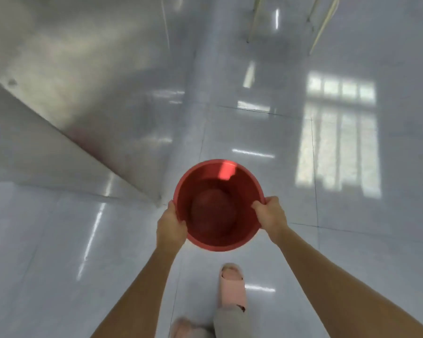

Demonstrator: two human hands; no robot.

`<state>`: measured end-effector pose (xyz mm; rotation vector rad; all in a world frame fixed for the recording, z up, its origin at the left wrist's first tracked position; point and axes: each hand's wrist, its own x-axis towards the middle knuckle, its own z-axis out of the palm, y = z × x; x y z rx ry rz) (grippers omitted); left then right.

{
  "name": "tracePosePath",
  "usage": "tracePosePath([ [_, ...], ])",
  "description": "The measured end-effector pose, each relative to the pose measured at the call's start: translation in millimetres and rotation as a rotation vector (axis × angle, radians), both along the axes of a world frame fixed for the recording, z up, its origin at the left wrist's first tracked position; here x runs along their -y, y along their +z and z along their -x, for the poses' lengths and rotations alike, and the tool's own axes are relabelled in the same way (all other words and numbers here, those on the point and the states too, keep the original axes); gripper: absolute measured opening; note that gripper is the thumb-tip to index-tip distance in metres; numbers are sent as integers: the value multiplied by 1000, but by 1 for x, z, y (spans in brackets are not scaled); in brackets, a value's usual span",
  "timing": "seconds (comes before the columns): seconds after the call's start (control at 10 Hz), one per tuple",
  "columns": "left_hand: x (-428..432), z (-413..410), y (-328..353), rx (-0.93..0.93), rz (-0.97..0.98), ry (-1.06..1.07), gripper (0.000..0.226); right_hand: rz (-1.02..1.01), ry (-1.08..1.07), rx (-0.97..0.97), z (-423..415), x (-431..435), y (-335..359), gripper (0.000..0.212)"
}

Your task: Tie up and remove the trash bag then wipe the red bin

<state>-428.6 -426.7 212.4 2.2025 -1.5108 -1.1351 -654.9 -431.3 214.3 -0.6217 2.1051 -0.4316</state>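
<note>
The round red bin is held out in front of me above the floor, its mouth facing up toward the camera. It has no bag inside; I see its bare red bottom. My left hand grips the rim on the left side, fingers curled over the edge. My right hand grips the rim on the right side the same way. No trash bag or cloth is in view.
Glossy white floor tiles spread all around, with window reflections at the right. A white wall corner juts out at the left of the bin. Pale furniture legs stand at the far top. My foot in a pink slipper is below the bin.
</note>
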Motion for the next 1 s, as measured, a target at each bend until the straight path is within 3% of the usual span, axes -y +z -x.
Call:
tracePosePath([
  [0.3, 94, 12, -93, -99, -21, 2, 51, 53, 49, 139, 24, 83, -75, 37],
  [0.6, 135, 11, -164, -19, -75, -41, 50, 41, 78, 241, 26, 115, -133, 36],
  [0.8, 125, 24, -112, -57, -84, -59, 33, 19, 122, 220, 20, 115, -95, 34],
  [1.0, 109, 23, 19, 44, -55, -92, 38, -7, 439, -21, -12, 96, 23, 35],
])
